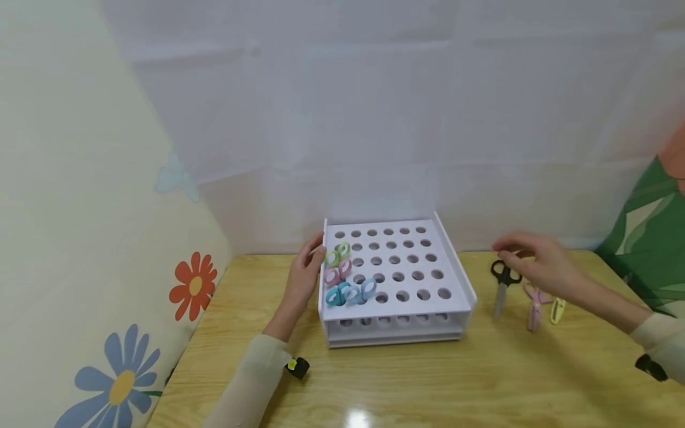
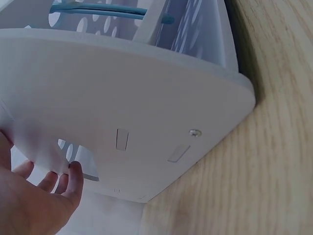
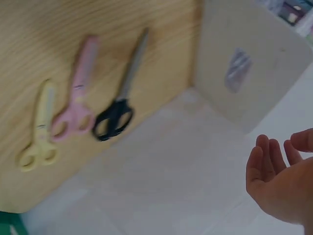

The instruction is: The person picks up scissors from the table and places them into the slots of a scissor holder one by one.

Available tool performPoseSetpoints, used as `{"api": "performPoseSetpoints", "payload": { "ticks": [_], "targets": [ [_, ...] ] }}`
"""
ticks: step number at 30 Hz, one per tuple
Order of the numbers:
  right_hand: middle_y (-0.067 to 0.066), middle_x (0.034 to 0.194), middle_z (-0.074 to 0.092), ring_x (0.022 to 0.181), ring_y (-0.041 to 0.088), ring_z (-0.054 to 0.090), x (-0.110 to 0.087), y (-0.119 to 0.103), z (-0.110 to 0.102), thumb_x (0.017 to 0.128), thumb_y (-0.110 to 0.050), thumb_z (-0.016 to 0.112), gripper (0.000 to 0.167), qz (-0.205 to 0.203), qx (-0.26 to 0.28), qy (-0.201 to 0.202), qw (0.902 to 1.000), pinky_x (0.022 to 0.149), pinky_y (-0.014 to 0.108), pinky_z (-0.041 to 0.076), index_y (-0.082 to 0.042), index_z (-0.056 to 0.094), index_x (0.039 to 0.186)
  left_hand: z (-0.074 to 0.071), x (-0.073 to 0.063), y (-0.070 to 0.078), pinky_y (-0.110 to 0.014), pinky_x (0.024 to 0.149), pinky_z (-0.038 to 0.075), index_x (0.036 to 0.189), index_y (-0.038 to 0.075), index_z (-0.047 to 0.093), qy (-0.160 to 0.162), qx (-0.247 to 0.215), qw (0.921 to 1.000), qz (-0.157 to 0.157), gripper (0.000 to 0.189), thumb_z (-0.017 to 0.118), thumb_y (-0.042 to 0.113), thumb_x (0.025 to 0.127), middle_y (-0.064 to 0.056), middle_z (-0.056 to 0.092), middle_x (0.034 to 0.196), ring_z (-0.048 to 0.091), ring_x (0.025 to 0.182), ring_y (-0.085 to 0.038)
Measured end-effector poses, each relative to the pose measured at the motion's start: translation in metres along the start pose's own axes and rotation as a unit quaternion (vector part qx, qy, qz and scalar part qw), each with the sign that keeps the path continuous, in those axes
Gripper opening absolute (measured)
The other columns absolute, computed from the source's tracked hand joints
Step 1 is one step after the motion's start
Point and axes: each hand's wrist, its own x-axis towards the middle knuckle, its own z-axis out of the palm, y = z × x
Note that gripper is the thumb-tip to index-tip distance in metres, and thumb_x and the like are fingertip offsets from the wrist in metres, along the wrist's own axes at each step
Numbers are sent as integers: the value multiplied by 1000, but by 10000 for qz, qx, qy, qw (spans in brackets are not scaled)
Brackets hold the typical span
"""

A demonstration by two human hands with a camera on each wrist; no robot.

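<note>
A pale wood-grain desk spreads across the lower part of the head view, a bright patch of reflected light near its front. Behind it hangs a creased white sheet, reaching down to the far edge. On the left stands a cream wall panel printed with a red-orange flower and a blue flower; large green leaves fill the right side.

A white rack with rows of round holes stands on the desk toward the back. Four pairs of scissors sit in its left part, loops upward: green handles farthest back, then pink handles, with teal handles and light-blue handles side by side in front.

The left hand rests its fingers on the rack's left side, its grip relaxed. The right hand is raised over the desk, fingers loosely bent, its grip holding nothing. To the right of the rack lie black scissors, then pink scissors and yellow scissors, directly on the wood.
</note>
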Motion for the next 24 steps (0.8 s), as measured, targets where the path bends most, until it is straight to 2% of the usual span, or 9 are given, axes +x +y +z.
{"api": "performPoseSetpoints", "payload": {
  "ticks": [3,8,12,13,16,19,20,24],
  "targets": [
    [12,106,72,88,17,66,-8,19,0,96,0,66,16,171,-244,56,9995,73,27,55,0,71,111,-2,0,-1,-44,107,42,151,24,51,33,-3,10000,79,46,55,35,107,0,49,151,50,131,-24],
    [21,107,69,89,32,66,-22,55,1,97,3,63,17,364,-405,-3,9985,71,29,54,7,68,113,-2,-1,-1,-45,107,42,150,27,52,58,53,9999,148,45,55,37,106,1,49,150,50,131,-24],
    [22,107,68,89,36,65,-40,89,2,96,5,63,18,247,-764,-133,9967,70,41,55,10,67,112,0,-1,-2,-43,106,43,150,27,53,83,96,9997,197,46,55,39,106,3,51,148,51,130,-22],
    [23,107,67,89,37,65,-46,99,3,95,5,63,18,221,-842,-175,9961,70,45,55,11,66,112,0,-4,2,-44,107,42,151,25,52,61,75,9998,184,46,55,38,106,1,50,149,51,131,-23],
    [28,106,66,88,41,64,-60,127,4,92,4,67,21,237,-1148,-214,9929,69,53,54,13,65,112,0,-4,2,-43,107,42,152,21,50,43,63,9998,177,47,55,35,107,-2,50,150,50,132,-25],
    [36,108,61,89,48,63,-70,149,2,94,-1,66,26,700,-1264,-359,9889,70,59,52,17,62,112,0,-3,2,-43,108,41,152,21,50,44,40,9999,132,48,55,36,106,-2,49,151,49,133,-25],
    [39,109,60,90,51,62,-73,156,1,95,-3,64,28,860,-1308,-425,9868,71,61,52,19,60,113,0,0,-2,-42,107,42,151,23,51,72,44,9998,175,48,56,39,106,-1,50,150,50,132,-24],
    [45,108,55,96,60,56,-83,174,-3,101,-11,57,38,1377,-1453,-727,9771,77,66,48,24,54,113,0,-1,-1,-44,107,42,149,26,54,133,26,9995,282,46,57,41,105,3,53,146,51,130,-23]
  ]
}}
